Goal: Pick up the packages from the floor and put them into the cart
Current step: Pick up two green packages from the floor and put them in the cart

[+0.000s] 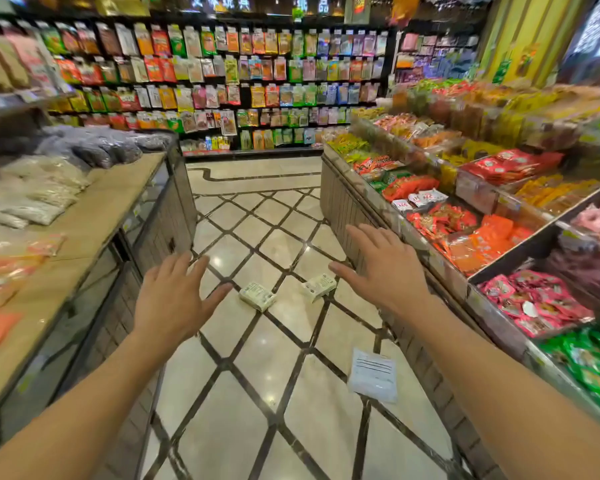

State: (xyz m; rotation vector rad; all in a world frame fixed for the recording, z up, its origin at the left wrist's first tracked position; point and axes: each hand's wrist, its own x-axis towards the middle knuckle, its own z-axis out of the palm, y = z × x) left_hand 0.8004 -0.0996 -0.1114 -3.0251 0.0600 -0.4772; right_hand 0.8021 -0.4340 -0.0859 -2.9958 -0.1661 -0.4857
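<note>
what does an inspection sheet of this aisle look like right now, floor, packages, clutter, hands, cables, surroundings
surface: glossy tiled floor with dark diagonal lines.
job's things: two pale green packages, left package and right package, lying apart; a flat white package nearer, by the right-hand display. No cart in view.
clutter: nothing seen besides the packages.
grippers: left hand and right hand open, fingers spread, holding nothing.
cables: nothing seen.
surroundings: snack bins on the right, bagged goods on a counter on the left, wall of hanging packets ahead.
</note>
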